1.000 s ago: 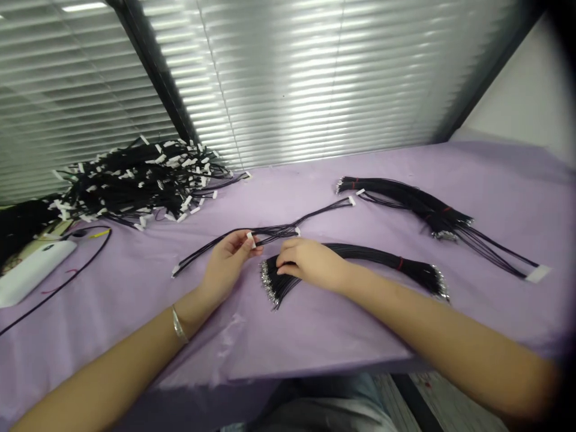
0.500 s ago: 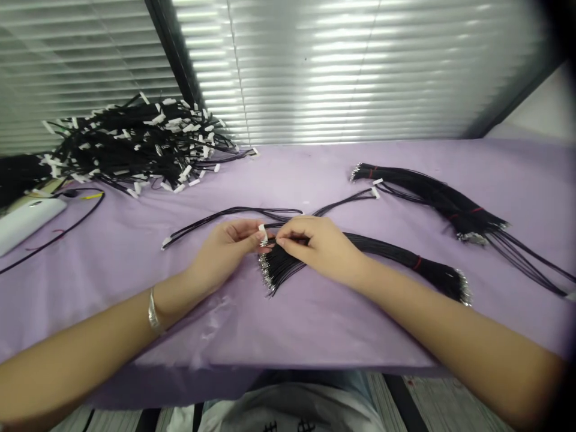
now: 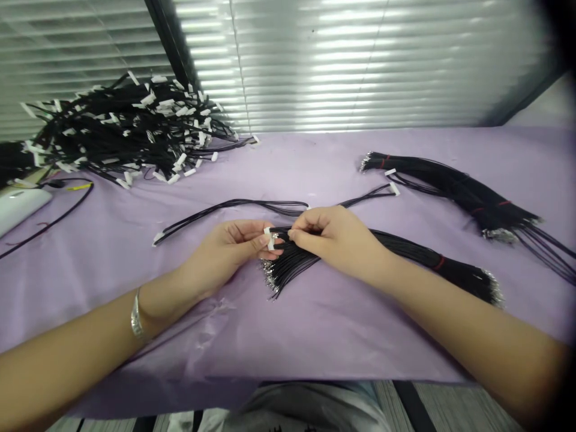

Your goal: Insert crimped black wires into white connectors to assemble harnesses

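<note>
Head view: the left hand (image 3: 227, 255) pinches a white connector (image 3: 269, 239) between thumb and fingers, its wired side turned rightward, likely to keep it steady and facing the other hand. The right hand (image 3: 337, 240) has thumb and fingertips pressed together just beside it, apparently on thin wire with silvery tips (image 3: 276, 236); how many strands, I cannot tell. Below both hands lies a bundle of black wires (image 3: 299, 264), its bare ends fanned near the fingers, probably for easy reach, while a red tie (image 3: 440, 262) gathers the far part. Behind stretches a loose harness (image 3: 225, 204); farther right rests a second bundle (image 3: 450, 177). At far left, connector-ended cables form a heap (image 3: 148, 129) over something yellowish (image 3: 38, 174); whether that is a container is unclear. Purple cloth (image 3: 315, 348) lies under everything.
</note>
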{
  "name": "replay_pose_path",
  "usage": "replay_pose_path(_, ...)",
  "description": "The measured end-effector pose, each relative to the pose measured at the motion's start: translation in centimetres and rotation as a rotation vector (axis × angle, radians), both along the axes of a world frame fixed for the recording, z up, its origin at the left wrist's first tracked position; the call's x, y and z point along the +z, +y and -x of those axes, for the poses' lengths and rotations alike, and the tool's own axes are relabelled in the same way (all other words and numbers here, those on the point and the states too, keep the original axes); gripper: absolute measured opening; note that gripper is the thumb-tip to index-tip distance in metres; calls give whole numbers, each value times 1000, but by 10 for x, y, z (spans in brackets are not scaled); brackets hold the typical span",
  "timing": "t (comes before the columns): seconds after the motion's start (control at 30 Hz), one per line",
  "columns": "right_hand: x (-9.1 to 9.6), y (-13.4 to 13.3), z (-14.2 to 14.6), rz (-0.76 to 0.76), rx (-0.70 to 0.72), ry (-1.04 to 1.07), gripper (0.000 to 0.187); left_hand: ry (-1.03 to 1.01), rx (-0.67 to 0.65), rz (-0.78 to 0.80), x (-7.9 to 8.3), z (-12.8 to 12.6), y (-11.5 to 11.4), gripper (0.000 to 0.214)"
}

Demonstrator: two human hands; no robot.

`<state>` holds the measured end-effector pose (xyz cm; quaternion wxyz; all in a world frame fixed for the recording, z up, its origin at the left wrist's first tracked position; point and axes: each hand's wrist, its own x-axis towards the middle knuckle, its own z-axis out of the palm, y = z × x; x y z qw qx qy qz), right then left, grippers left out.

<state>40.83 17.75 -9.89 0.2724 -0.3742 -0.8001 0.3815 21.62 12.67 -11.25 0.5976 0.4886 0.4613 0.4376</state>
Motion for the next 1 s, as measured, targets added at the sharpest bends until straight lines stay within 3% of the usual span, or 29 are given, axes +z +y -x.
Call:
replay_pose_path(0.7, 4, -8, 2, -172, -70, -59, 16, 52, 30, -26, 3, -3, -1, 13)
replay_pose_path(1.0, 8, -13, 2, -160, -86, -101, 17, 95, 17, 4, 6, -3, -2, 14)
